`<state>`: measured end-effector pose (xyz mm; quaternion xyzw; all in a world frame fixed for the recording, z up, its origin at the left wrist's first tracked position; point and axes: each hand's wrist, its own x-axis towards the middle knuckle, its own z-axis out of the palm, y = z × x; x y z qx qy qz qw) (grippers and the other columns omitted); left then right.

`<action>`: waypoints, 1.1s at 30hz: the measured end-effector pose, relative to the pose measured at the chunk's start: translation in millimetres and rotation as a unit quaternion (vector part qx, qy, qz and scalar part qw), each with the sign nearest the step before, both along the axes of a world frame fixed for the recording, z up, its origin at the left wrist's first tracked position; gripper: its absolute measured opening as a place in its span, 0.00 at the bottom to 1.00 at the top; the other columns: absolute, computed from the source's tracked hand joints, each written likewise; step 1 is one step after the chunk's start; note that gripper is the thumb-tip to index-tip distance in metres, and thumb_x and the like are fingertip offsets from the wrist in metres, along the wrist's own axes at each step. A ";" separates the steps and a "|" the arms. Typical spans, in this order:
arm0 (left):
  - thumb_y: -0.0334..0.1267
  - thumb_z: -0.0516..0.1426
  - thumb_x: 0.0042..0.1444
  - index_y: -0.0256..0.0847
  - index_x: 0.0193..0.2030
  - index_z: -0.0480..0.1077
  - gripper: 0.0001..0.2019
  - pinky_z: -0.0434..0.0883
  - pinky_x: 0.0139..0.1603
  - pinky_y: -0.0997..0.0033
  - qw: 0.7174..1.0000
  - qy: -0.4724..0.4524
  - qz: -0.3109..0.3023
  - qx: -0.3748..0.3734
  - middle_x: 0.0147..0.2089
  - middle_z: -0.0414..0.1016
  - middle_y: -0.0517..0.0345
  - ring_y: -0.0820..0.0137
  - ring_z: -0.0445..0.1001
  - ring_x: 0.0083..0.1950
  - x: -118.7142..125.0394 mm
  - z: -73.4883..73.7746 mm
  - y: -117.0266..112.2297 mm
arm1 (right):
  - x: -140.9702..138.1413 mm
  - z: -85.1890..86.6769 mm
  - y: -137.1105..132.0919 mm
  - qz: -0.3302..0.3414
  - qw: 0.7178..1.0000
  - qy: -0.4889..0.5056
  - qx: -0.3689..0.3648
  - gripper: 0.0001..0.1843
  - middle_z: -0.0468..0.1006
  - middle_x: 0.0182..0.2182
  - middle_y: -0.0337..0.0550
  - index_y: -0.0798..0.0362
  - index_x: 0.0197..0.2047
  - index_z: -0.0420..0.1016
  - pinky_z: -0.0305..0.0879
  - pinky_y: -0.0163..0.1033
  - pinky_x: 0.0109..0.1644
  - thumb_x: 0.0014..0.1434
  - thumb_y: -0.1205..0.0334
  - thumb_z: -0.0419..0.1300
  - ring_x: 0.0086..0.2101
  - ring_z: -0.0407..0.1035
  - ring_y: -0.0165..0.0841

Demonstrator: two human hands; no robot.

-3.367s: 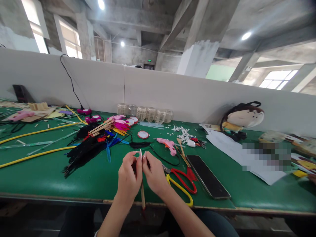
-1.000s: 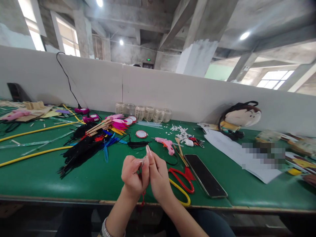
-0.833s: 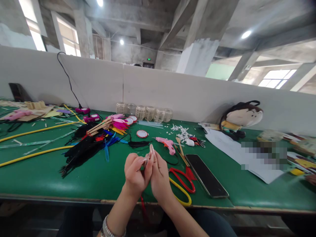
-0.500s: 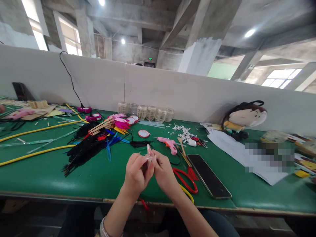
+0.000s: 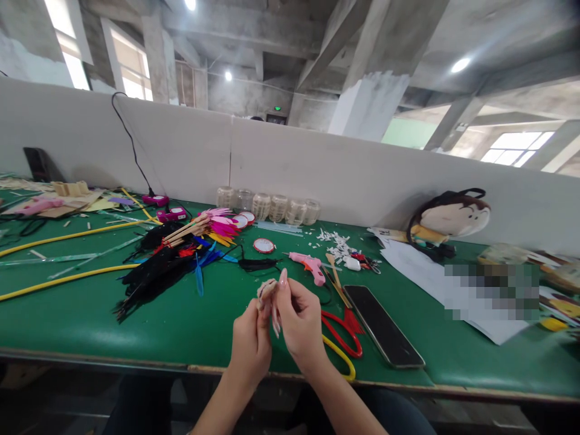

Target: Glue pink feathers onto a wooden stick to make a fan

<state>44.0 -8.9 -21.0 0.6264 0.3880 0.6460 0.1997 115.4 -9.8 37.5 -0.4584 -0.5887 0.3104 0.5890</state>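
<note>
Near the table's front edge, my left hand [image 5: 251,338] is closed round a small beige piece [image 5: 267,289] with dark marks on it. The piece sticks up above the thumb and fingers; its kind is too small to tell. My right hand [image 5: 301,317] is beside it on the right, thumb and fingertips pinched close against the piece's edge. Whatever lies between those fingertips is hidden. Just right of the hands are red-handled scissors [image 5: 356,350] and a yellow handle [image 5: 347,362]. A pink glue gun [image 5: 310,266] rests beyond them.
A dark phone [image 5: 385,326] lies to the right, before white paper sheets [image 5: 421,284]. Black and coloured feathers [image 5: 158,272] are piled on the left. Several clear jars [image 5: 278,208] line the partition. White scraps [image 5: 339,244] and a plush-faced bag [image 5: 448,217] sit farther back.
My hands have drawn slightly apart. The beige piece now shows above my left hand, where fingers covered it before. My right hand has turned and shifted a little right.
</note>
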 end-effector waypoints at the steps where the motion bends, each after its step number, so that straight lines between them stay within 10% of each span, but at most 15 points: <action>1: 0.42 0.42 0.60 0.39 0.32 0.66 0.16 0.60 0.18 0.78 0.999 -0.011 -0.024 -0.036 0.18 0.64 0.63 0.74 0.64 0.18 2.4 2.2 -1.9 | -1.3 -0.3 0.2 -0.010 1.000 0.017 -0.004 0.22 0.60 0.12 0.34 0.53 0.19 0.57 0.50 0.30 0.16 0.59 0.50 0.46 0.14 0.52 0.22; 10: 0.47 0.44 0.59 0.38 0.44 0.68 0.18 0.66 0.29 0.75 0.969 -0.135 -0.115 -0.172 0.28 0.71 0.58 0.71 0.69 0.30 14.3 18.7 -8.3 | -0.9 1.1 4.6 -0.072 0.996 0.047 0.032 0.22 0.53 0.11 0.30 0.52 0.16 0.51 0.46 0.29 0.15 0.56 0.53 0.50 0.14 0.47 0.21; 17: 0.51 0.47 0.57 0.39 0.31 0.65 0.17 0.53 0.17 0.78 0.968 -0.165 -0.083 -0.171 0.18 0.57 0.67 0.78 0.54 0.18 3.0 26.9 5.9 | 0.7 -3.0 0.7 -0.040 0.999 -0.011 0.031 0.22 0.56 0.11 0.32 0.53 0.15 0.54 0.49 0.29 0.16 0.57 0.53 0.48 0.14 0.51 0.22; 29: 0.58 0.49 0.50 0.41 0.22 0.54 0.21 0.43 0.12 0.80 0.883 -0.258 -0.253 -0.300 0.15 0.46 0.72 0.82 0.43 0.13 -3.0 26.1 3.3 | 20.7 3.4 12.3 -0.021 0.999 0.016 0.020 0.15 0.68 0.19 0.36 0.55 0.28 0.68 0.52 0.28 0.16 0.57 0.52 0.51 0.15 0.55 0.22; 33: 0.55 0.45 0.54 0.41 0.29 0.59 0.18 0.51 0.15 0.79 0.929 -0.129 -0.173 -0.300 0.18 0.54 0.69 0.79 0.52 0.16 -19.3 31.4 0.2 | 24.7 6.9 6.6 0.053 0.998 -0.044 0.005 0.19 0.61 0.14 0.31 0.54 0.20 0.60 0.51 0.27 0.19 0.57 0.52 0.51 0.16 0.54 0.21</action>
